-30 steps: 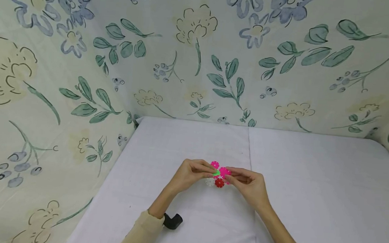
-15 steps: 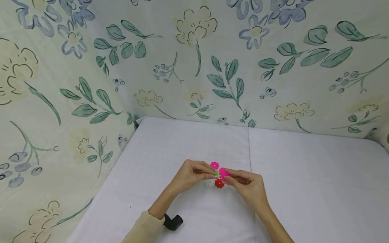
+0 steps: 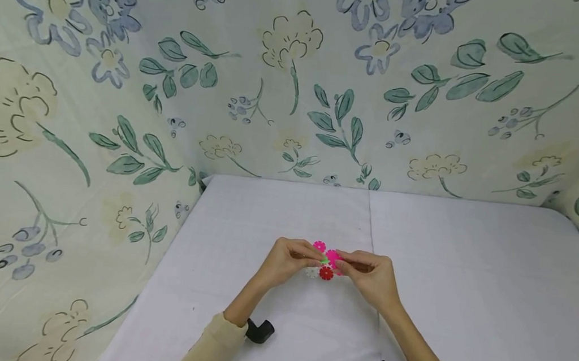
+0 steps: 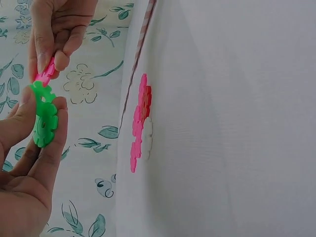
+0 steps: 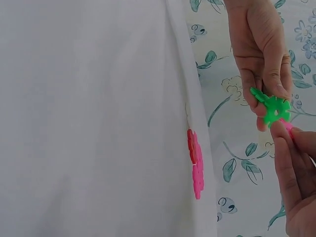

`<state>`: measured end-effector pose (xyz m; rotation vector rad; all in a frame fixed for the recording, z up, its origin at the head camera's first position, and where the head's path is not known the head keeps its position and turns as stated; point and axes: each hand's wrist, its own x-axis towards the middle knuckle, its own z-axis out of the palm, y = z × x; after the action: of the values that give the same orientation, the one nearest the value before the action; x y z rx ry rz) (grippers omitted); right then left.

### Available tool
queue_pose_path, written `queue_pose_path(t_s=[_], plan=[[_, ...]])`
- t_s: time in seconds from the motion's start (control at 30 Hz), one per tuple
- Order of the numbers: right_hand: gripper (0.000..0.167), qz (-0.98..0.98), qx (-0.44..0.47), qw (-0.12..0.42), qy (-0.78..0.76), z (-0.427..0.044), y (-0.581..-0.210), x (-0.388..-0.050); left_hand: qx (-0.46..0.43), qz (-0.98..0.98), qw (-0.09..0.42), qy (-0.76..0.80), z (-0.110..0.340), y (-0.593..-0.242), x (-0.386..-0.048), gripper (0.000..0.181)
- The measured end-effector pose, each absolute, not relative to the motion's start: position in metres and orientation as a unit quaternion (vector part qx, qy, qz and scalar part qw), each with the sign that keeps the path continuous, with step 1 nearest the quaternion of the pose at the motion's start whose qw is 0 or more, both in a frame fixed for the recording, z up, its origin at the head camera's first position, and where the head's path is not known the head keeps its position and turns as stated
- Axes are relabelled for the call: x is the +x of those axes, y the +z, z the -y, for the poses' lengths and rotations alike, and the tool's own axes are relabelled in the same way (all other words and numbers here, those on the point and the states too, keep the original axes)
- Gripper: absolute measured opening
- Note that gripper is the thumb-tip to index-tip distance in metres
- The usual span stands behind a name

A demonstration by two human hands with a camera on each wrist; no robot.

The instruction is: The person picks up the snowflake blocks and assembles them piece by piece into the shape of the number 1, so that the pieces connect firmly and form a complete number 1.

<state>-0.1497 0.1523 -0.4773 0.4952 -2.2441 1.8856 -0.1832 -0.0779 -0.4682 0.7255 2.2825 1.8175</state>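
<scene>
Green flower-shaped pieces point(image 4: 45, 121), joined together, are pinched between thumb and fingers of the left hand point(image 3: 283, 261). A pink flower piece point(image 4: 45, 74) is pinched by the right hand point(image 3: 376, 278) and meets the upper end of the green ones. In the right wrist view the green pieces point(image 5: 276, 109) touch the pink one point(image 5: 287, 127), which the fingertips partly cover. Below the hands, on the white cloth, lie several pink pieces point(image 4: 136, 128), a red piece point(image 3: 326, 273) and a white piece point(image 4: 147, 137), close together.
A white cloth point(image 3: 465, 285) covers the table, with a seam running down it. Flower-patterned fabric point(image 3: 296, 90) hangs behind and at the left. Black devices point(image 3: 260, 331) are at both wrists.
Both hands stay nearly in place, still holding the pieces together. The fingers and the pieces between them have shifted only slightly.
</scene>
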Motion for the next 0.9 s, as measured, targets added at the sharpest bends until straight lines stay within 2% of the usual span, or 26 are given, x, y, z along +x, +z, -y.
queue_pose_path(t_s=[0.27,0.63,0.9], plan=[[0.023,0.751,0.148,0.079,0.639,-0.149,-0.479,-0.148,0.241,-0.767,0.072,0.590,0.079,-0.466,-0.183,0.009],[0.021,0.709,0.124,0.153,0.677,-0.136,-0.487,-0.145,0.225,-0.760,0.042,0.608,0.076,-0.469,-0.183,0.013],[0.023,0.728,0.150,0.131,0.656,-0.139,-0.476,-0.150,0.228,-0.758,0.040,0.609,0.077,-0.465,-0.184,0.013]])
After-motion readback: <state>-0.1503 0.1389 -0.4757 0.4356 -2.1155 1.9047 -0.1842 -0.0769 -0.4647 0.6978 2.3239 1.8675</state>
